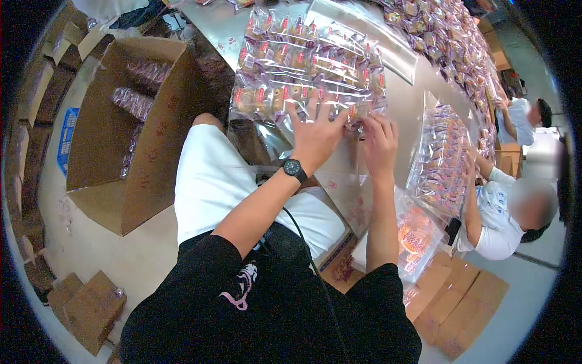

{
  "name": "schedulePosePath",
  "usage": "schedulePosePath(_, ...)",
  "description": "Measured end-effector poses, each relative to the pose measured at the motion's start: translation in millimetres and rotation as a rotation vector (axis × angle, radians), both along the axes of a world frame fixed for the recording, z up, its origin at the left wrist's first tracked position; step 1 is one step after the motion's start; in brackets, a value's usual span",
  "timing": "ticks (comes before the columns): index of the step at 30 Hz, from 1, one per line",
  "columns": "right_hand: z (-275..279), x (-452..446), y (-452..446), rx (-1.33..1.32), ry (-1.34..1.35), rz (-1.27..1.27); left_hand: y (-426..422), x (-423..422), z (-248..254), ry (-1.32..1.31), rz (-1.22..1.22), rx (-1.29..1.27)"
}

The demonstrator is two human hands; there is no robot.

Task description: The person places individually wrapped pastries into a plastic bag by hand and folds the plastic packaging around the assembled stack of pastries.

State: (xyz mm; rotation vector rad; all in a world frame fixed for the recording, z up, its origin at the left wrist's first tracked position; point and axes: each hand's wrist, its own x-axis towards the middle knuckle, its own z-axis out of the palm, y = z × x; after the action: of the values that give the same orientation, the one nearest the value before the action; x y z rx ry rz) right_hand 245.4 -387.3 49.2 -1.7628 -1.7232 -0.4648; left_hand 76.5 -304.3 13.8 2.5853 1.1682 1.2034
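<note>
In front of me on the metal table lies a large clear plastic bag [291, 76] filled with rows of small wrapped snacks with red labels and purple-edged wrappers. My left hand [316, 138], a black watch [292, 168] on its wrist, rests on the near row with its fingers spread. Beside it, at the bag's near right corner, my right hand [379, 138] has its fingers curled together on the clear film. Loose film from the bag hangs toward my lap.
An open cardboard box [151, 139] at my left holds similar packs. Another filled bag [439, 151] lies at the right, near a co-worker [494, 212]. Printed plastic bags [418, 236] lie by my right arm. Loose wrapped snacks [442, 48] are heaped at the back.
</note>
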Motion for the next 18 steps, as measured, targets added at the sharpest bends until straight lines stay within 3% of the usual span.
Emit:
schedulePosePath(8,-18,-9,-34,0.157,0.018,0.013,0,6,-6,-0.115,-0.015,-0.026)
schedulePosePath(11,-17,-18,-35,0.084,-0.028,-0.092,2,6,1,-0.078,-0.025,-0.055)
schedulePosePath(14,-16,-29,-29,0.224,0.027,-0.317,1,-2,14,-0.069,-0.099,-0.107)
schedulePosePath(18,-10,-44,-28,0.159,0.559,-0.416,-23,-43,14,-0.117,-0.279,-0.133)
